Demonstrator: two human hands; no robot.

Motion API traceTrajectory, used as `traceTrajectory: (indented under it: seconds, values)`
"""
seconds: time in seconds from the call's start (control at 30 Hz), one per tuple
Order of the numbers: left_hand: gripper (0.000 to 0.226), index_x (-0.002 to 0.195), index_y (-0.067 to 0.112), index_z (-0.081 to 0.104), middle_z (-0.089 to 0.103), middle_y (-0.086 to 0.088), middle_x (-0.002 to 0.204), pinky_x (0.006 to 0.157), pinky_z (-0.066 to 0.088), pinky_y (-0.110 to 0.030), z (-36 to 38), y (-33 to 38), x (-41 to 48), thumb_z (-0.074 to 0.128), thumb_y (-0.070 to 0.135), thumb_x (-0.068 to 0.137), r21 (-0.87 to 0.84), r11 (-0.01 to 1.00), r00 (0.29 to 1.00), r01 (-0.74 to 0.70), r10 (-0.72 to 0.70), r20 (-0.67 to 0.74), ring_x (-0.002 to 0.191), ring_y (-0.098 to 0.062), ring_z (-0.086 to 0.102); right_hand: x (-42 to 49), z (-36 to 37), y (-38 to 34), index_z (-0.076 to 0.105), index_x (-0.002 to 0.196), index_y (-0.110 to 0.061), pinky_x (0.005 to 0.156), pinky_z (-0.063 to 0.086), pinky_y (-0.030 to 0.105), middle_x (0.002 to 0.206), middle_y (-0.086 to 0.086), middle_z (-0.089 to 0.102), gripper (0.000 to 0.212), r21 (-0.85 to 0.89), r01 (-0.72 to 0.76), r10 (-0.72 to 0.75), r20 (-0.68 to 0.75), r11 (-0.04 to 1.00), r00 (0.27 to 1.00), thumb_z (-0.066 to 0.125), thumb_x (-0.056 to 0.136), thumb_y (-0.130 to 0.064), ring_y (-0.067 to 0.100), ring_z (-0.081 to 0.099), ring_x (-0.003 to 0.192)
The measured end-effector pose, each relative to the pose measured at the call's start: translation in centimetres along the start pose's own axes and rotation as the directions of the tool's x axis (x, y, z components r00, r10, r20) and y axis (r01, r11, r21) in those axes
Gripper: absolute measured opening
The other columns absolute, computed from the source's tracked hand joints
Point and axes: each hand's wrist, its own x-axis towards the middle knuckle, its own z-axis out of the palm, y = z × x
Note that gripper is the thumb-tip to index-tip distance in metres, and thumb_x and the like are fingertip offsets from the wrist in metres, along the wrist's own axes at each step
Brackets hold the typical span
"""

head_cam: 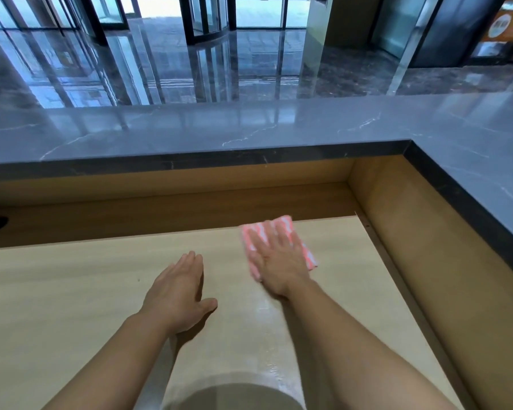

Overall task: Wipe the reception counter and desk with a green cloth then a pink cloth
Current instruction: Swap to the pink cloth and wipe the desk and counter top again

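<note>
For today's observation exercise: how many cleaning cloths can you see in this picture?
1: a pink cloth lies on the wooden desk under the right hand. No green cloth shows.

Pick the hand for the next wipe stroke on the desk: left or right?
Right. The right hand lies flat on the pink cloth on the wooden desk. The left hand holds nothing, beside the cloth and apart from it.

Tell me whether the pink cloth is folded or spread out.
Folded, it seems: the pink cloth lies as a small flat rectangle under the right hand on the desk. Layers cannot be seen.
</note>
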Motion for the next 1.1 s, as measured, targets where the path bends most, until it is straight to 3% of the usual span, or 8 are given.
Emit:
traceTrajectory:
  seconds: [0.13, 0.27, 0.47, 0.6, 0.77, 0.9, 1.0, 1.1]
  values:
    - [0.090, 0.152, 0.017, 0.013, 0.009, 0.000, 0.161, 0.119, 0.018, -0.033, 0.2, 1.4, -0.5, 0.059, 0.055, 0.085, 0.029, 0.999, 0.999, -0.020, 0.019, 0.046, 0.148, -0.017, 0.011, -2.5, 0.5, 8.6, 0.006, 0.155, -0.035, 0.118, 0.005, 0.054, 0.164, 0.004, -0.011, 0.059, -0.003, -0.226, 0.226, 0.009, 0.974, 0.974, 0.031, 0.102, -0.042, 0.032, -0.012, 0.149]
    - [0.087, 0.150, 0.019, 0.017, 0.012, 0.001, 0.161, 0.118, 0.018, -0.035, 0.0, 1.7, -1.4, 0.060, 0.055, 0.084, 0.065, 0.998, 0.999, -0.014, 0.011, 0.050, 0.147, -0.016, 0.013, -3.4, 1.8, 12.9, -0.006, 0.155, -0.035, 0.114, 0.020, 0.049, 0.164, 0.006, -0.011, 0.061, 0.194, -0.419, 0.419, 0.041, 0.887, 0.907, 0.024, 0.103, -0.045, 0.030, -0.010, 0.150]
    - [0.081, 0.146, 0.021, 0.022, 0.017, 0.006, 0.158, 0.114, 0.016, -0.032, 0.8, 1.1, -4.0, 0.059, 0.056, 0.082, 0.068, 0.998, 0.997, -0.009, 0.004, 0.074, 0.144, -0.011, 0.020, -3.0, 2.0, 8.2, -0.009, 0.155, -0.032, 0.118, -0.010, 0.052, 0.163, 0.008, -0.015, 0.057, 0.313, -0.586, 0.593, 0.081, 0.748, 0.801, 0.011, 0.103, -0.045, 0.029, -0.016, 0.149]
    - [0.074, 0.138, 0.022, 0.029, 0.024, 0.006, 0.155, 0.110, 0.018, -0.032, 1.2, 1.2, -4.9, 0.058, 0.057, 0.080, 0.071, 0.997, 0.996, 0.010, -0.016, 0.084, 0.136, -0.010, 0.032, -3.1, 1.5, 0.8, -0.018, 0.153, -0.029, 0.116, -0.013, 0.055, 0.161, 0.010, -0.021, 0.057, 0.271, -0.486, 0.493, 0.043, 0.831, 0.869, 0.009, 0.104, -0.041, 0.033, -0.021, 0.147]
    - [0.051, 0.108, 0.026, 0.041, 0.045, 0.009, 0.114, 0.098, 0.025, -0.031, 1.3, 2.1, -5.2, 0.064, 0.056, 0.073, 0.094, 0.995, 0.993, 0.041, -0.051, 0.105, 0.114, -0.010, 0.046, -3.2, 1.5, -8.1, -0.023, 0.151, -0.032, 0.113, -0.020, 0.054, 0.158, 0.008, -0.029, 0.057, 0.261, -0.197, 0.197, 0.027, 0.945, 0.980, 0.008, 0.104, -0.045, 0.031, -0.031, 0.143]
    - [0.085, 0.146, 0.027, 0.025, 0.022, 0.006, 0.156, 0.113, 0.014, -0.036, 1.8, 2.2, -5.5, 0.065, 0.056, 0.076, 0.088, 0.995, 0.990, 0.055, -0.065, 0.122, 0.143, -0.007, 0.020, -3.8, 1.4, -9.4, -0.016, 0.152, -0.035, 0.113, -0.022, 0.051, 0.160, 0.006, -0.026, 0.056, 0.210, 0.016, -0.017, 0.003, 0.978, 1.000, 0.009, 0.104, -0.046, 0.026, -0.033, 0.143]
    - [0.089, 0.148, 0.020, 0.023, 0.009, 0.003, 0.161, 0.117, 0.007, -0.038, 1.7, 2.4, -5.2, 0.064, 0.058, 0.078, 0.176, 0.981, 0.979, 0.075, -0.106, 0.174, 0.147, -0.009, 0.012, -4.5, 1.7, -6.2, -0.010, 0.153, -0.037, 0.116, -0.018, 0.047, 0.162, 0.002, -0.019, 0.055, 0.191, 0.097, -0.091, -0.040, 0.977, 0.995, 0.013, 0.104, -0.047, 0.022, -0.027, 0.146]
    - [0.087, 0.143, 0.017, 0.029, 0.016, 0.002, 0.159, 0.118, 0.007, -0.040, 1.8, 3.0, -4.6, 0.064, 0.059, 0.075, 0.247, 0.966, 0.967, 0.082, -0.137, 0.215, 0.143, -0.010, 0.022, -5.5, 2.4, -1.6, -0.005, 0.155, -0.036, 0.118, -0.014, 0.047, 0.163, 0.002, -0.013, 0.056, 0.184, 0.007, 0.003, -0.057, 0.983, 0.998, 0.016, 0.104, -0.046, 0.023, -0.022, 0.148]
